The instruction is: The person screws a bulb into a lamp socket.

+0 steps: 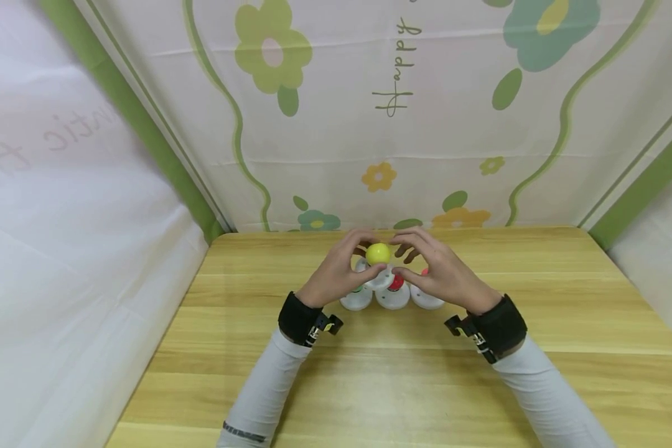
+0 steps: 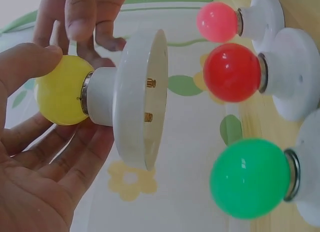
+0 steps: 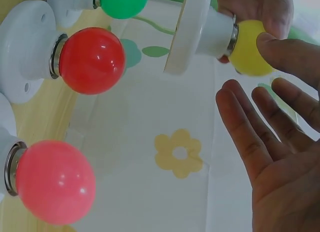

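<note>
A yellow bulb [image 1: 378,254] sits screwed into a white lamp holder [image 2: 135,99], raised above the table. My left hand [image 1: 338,269] holds the bulb between its thumb and fingers. Two brass screws [image 2: 149,83] show on the holder's underside. My right hand [image 1: 439,272] hovers at the other side, fingers spread and slightly bent; in the right wrist view its thumb overlaps the yellow bulb, and whether it touches I cannot tell. Below stand a green bulb [image 2: 250,178], a red bulb [image 3: 92,60] and a pink bulb [image 3: 55,182], each in a white holder on the table.
The three standing holders form a row on the wooden table [image 1: 369,386], near its back edge. A flowered white curtain [image 1: 325,124] hangs behind, and another white sheet [image 1: 78,249] hangs at the left. Both wrists wear black straps with small cameras.
</note>
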`<move>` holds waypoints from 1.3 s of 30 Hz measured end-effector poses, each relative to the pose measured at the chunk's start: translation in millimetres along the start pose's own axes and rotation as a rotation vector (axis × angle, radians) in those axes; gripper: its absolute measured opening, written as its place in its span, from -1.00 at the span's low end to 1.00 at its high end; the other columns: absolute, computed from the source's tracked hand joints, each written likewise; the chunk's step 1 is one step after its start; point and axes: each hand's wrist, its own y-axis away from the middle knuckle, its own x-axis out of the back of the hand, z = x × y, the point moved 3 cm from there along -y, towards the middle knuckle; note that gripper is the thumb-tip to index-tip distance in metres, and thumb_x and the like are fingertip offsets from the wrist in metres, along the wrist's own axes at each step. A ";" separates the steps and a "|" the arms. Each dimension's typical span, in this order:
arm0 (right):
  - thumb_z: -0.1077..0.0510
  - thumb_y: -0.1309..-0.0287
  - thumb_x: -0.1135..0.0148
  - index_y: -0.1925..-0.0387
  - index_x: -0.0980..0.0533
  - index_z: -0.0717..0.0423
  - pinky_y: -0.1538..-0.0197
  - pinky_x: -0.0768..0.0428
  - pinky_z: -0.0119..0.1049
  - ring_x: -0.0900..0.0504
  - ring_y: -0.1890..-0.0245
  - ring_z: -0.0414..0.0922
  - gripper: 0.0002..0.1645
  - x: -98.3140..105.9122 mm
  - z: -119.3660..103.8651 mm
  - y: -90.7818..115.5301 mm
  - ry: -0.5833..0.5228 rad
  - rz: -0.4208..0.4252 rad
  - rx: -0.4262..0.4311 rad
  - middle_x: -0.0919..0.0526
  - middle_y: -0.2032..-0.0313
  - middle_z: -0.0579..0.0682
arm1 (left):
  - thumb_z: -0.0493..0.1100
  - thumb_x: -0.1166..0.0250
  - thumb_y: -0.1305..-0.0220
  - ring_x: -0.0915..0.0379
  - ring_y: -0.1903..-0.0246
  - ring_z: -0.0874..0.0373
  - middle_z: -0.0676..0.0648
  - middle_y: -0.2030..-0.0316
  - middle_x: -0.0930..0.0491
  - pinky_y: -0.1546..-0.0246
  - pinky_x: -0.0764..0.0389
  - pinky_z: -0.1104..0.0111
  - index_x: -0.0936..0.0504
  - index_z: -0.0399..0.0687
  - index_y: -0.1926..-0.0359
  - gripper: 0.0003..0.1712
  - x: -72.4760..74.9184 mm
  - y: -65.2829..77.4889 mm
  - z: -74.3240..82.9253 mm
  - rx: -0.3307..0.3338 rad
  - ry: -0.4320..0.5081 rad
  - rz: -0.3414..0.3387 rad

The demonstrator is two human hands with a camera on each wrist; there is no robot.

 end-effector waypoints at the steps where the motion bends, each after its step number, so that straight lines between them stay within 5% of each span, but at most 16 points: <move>1: 0.32 -0.11 -0.61 -0.28 -0.50 0.22 0.07 -0.76 -0.24 -0.71 0.00 -0.08 -0.28 0.5 0.3 0.9 -0.001 -0.002 -0.007 -0.57 -0.20 0.06 | -0.23 -0.48 -0.37 -0.56 -0.10 0.06 -0.15 -0.16 -0.56 -0.12 -0.70 0.30 -0.47 -0.24 -0.26 -0.45 1.4 1.4 -0.6 0.004 -0.002 0.003; 25: 0.32 -0.09 -0.61 -0.28 -0.52 0.25 0.07 -0.76 -0.21 -0.66 -0.05 0.00 -0.28 9.0 16.1 23.4 0.055 -0.017 -0.066 -0.60 -0.21 0.06 | -0.31 -0.46 -0.35 -0.57 -0.17 -0.09 -0.20 -0.17 -0.55 -0.19 -0.69 0.09 -0.47 -0.24 -0.26 -0.47 41.8 45.3 -29.1 0.150 -0.015 0.124; 39: 0.32 -0.11 -0.59 -0.28 -0.53 0.19 0.08 -0.77 -0.16 -0.67 -0.06 -0.02 -0.30 10.2 23.0 33.0 0.081 -0.032 -0.087 -0.58 -0.24 0.05 | -0.33 -0.45 -0.32 -0.56 -0.17 -0.18 -0.27 -0.17 -0.53 -0.21 -0.65 -0.05 -0.47 -0.29 -0.22 -0.48 50.0 63.6 -46.1 0.238 -0.038 0.134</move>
